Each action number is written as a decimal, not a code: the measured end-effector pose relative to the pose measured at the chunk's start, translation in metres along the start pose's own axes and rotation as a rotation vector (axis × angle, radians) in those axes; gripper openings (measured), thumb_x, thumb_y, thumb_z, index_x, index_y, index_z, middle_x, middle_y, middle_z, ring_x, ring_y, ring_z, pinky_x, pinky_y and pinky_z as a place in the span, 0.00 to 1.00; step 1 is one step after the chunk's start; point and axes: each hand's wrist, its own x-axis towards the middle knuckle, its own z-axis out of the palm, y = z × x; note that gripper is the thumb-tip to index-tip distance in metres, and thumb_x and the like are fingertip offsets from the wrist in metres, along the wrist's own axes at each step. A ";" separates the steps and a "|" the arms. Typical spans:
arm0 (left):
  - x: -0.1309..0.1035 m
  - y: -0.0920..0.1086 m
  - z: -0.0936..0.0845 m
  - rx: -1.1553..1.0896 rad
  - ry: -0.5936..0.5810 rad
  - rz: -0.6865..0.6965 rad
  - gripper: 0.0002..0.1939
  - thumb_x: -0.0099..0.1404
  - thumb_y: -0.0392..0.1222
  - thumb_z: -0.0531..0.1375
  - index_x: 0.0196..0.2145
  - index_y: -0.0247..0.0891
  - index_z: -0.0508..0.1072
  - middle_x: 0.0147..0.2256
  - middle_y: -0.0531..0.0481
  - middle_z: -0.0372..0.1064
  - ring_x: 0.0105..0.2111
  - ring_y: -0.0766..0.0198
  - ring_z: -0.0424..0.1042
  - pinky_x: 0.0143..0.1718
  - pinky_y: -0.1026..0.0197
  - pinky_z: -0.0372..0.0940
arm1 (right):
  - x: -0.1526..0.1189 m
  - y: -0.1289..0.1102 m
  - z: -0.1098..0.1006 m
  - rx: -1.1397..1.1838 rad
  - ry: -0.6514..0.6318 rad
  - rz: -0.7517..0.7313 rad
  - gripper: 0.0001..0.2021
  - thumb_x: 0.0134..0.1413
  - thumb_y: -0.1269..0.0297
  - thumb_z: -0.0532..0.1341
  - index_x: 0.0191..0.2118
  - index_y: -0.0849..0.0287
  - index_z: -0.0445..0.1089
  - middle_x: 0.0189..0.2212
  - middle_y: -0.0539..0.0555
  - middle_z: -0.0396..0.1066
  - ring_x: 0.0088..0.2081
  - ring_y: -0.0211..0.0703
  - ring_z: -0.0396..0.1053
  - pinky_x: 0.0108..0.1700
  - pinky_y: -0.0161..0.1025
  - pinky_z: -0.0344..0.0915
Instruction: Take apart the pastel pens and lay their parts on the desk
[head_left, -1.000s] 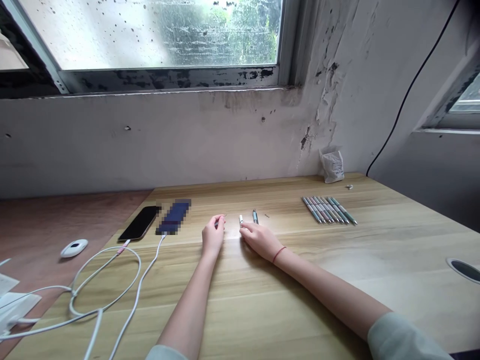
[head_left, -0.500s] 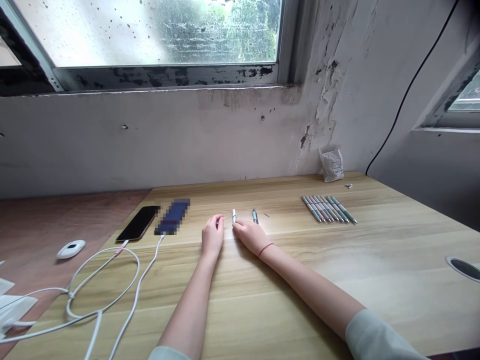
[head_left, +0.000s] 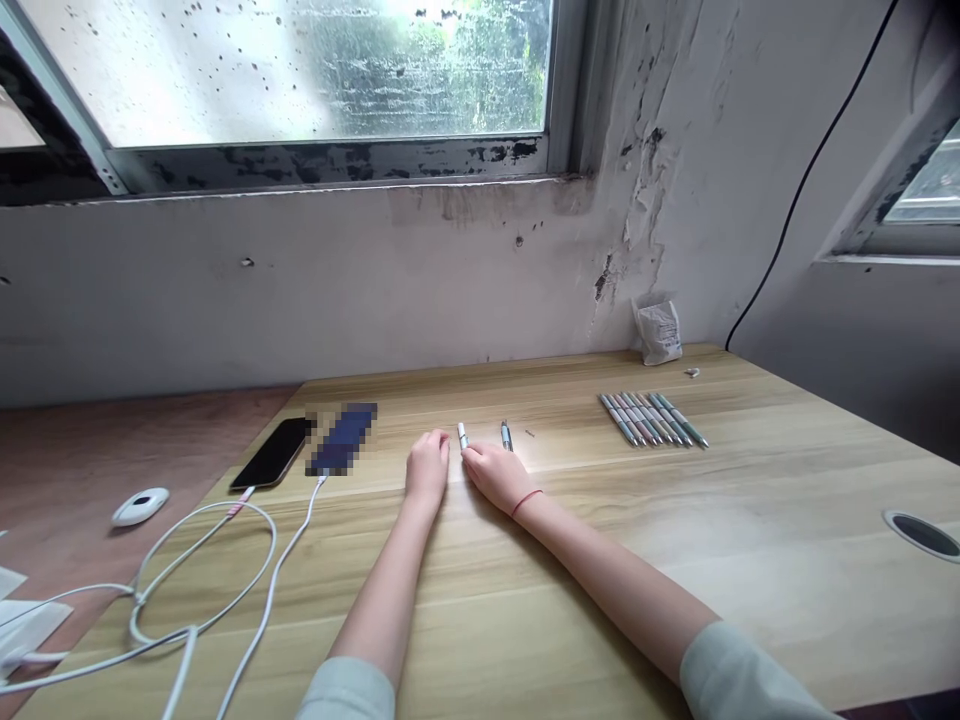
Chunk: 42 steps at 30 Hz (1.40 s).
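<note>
Head view, sweeping from the left: a white puck [head_left: 140, 507], then loops of white cable [head_left: 271, 590] running up to a dark phone [head_left: 271, 454] and a blurred blue slab [head_left: 345, 438] on the wooden table [head_left: 600, 590]. Now the left hand [head_left: 426, 468], low over the wood, fingers curled inward; whether they pinch anything, I cannot tell, since the tips are hidden. Just beside it, here's the piece that counts: the white tube [head_left: 462, 434], between the hands, its near end under the fingers of the right hand [head_left: 495, 472], which look closed on it. The step in hand, I'd judge, is holding that tube steady by one end, far end free. The next move seems to call for a light fingertip grip and careful lining-up, because it's such a slim thing. And how does it look? Short, narrow, straight, pale at the far end with a darker patch near the fingertips, leaning slightly left. Onward, just past the right fingers: a blue pen [head_left: 507, 435], partly covered, then a tiny dark bit [head_left: 529, 433]. Well apart, a neat slanted row of pens [head_left: 651, 420], and behind them a white packet [head_left: 658, 332] against the wall.
</note>
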 end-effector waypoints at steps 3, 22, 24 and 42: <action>0.002 0.000 0.001 -0.014 -0.035 0.041 0.09 0.63 0.36 0.53 0.36 0.38 0.73 0.38 0.44 0.72 0.39 0.57 0.70 0.43 0.59 0.62 | 0.000 0.000 -0.001 0.015 0.016 -0.009 0.12 0.63 0.70 0.47 0.38 0.60 0.67 0.37 0.56 0.71 0.37 0.41 0.68 0.38 0.34 0.60; 0.014 -0.008 -0.005 -0.090 -0.017 -0.096 0.14 0.64 0.40 0.50 0.43 0.38 0.73 0.42 0.43 0.73 0.42 0.57 0.71 0.45 0.58 0.63 | -0.001 -0.001 -0.002 0.043 0.029 -0.016 0.12 0.62 0.70 0.46 0.38 0.59 0.68 0.37 0.56 0.71 0.39 0.42 0.68 0.39 0.34 0.61; 0.014 -0.009 -0.011 -0.081 -0.024 -0.088 0.15 0.63 0.37 0.50 0.42 0.37 0.73 0.42 0.44 0.73 0.41 0.58 0.71 0.46 0.58 0.62 | -0.001 -0.001 -0.002 0.049 0.034 -0.019 0.12 0.62 0.70 0.47 0.37 0.59 0.68 0.37 0.56 0.71 0.39 0.42 0.68 0.39 0.34 0.61; 0.014 -0.018 -0.007 -0.005 -0.111 0.117 0.12 0.63 0.38 0.52 0.37 0.38 0.75 0.37 0.45 0.71 0.39 0.59 0.70 0.45 0.60 0.63 | -0.001 -0.002 -0.001 0.048 0.040 -0.038 0.14 0.63 0.68 0.45 0.40 0.59 0.67 0.39 0.56 0.71 0.41 0.43 0.68 0.40 0.36 0.60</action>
